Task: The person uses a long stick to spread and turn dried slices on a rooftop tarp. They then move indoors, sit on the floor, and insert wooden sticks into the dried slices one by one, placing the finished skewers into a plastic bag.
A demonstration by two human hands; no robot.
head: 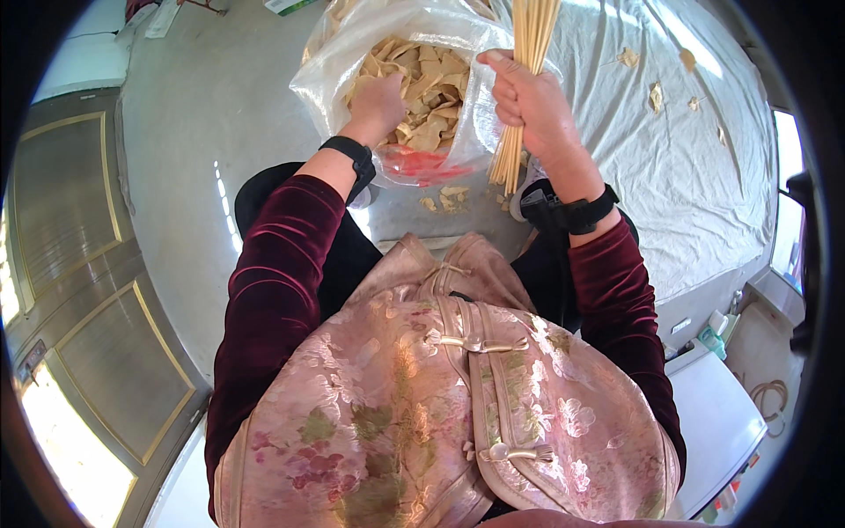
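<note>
In front of me stands an open, translucent white plastic woven sack (323, 79) with a red-printed patch near its lower rim. Thin, curled, tan dried pieces (432, 86) fill its mouth. My left hand (379, 109) reaches in over the left side of these pieces. Its fingertips are hidden, so I cannot see whether anything is between them. Just right of the sack's mouth, my right hand (528, 99) is closed around a bundle of thin, pale sticks (535, 33). The bundle is nearly upright, and its lower ends (507, 162) fan out below the fist.
Broken tan flakes (449, 199) lie on the grey floor (198, 119) between my feet. To the right, a wrinkled pale sheet (686, 171) bears several dry scraps (655, 98). A brown panelled door (72, 198) is at the left; a white-topped cabinet (716, 422) stands at the lower right.
</note>
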